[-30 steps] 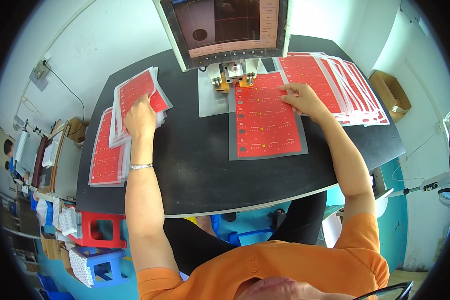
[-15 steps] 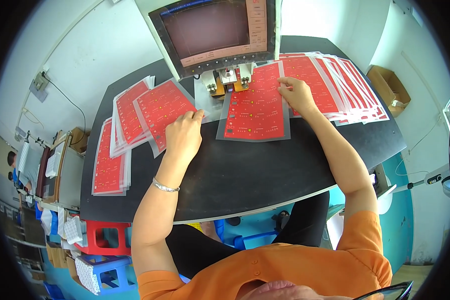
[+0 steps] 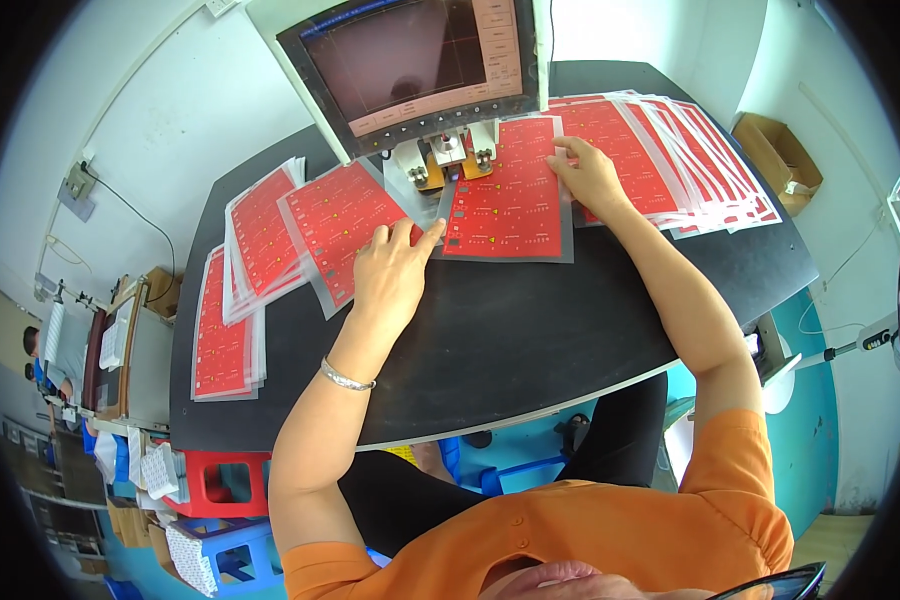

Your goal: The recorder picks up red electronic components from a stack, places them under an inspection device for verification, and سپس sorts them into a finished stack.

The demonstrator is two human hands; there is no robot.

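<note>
My left hand (image 3: 392,272) lies flat on a red printed sheet (image 3: 340,225), its forefinger reaching to the left edge of another red sheet (image 3: 505,200) that lies under the machine head (image 3: 450,155). My right hand (image 3: 590,175) presses its fingertips on that sheet's right edge. Neither hand grips anything; fingers are spread. A screen (image 3: 415,60) stands above the machine head.
A fanned pile of red sheets (image 3: 680,160) lies right of my right hand. Two more stacks of red sheets (image 3: 255,240) (image 3: 220,325) sit at the left of the black table (image 3: 490,340). A cardboard box (image 3: 778,155) stands far right; red and blue stools (image 3: 215,485) stand below left.
My left hand has moved right from the left stacks, bringing one red sheet toward the machine. The sheet under my right hand has slid further up under the machine head.
</note>
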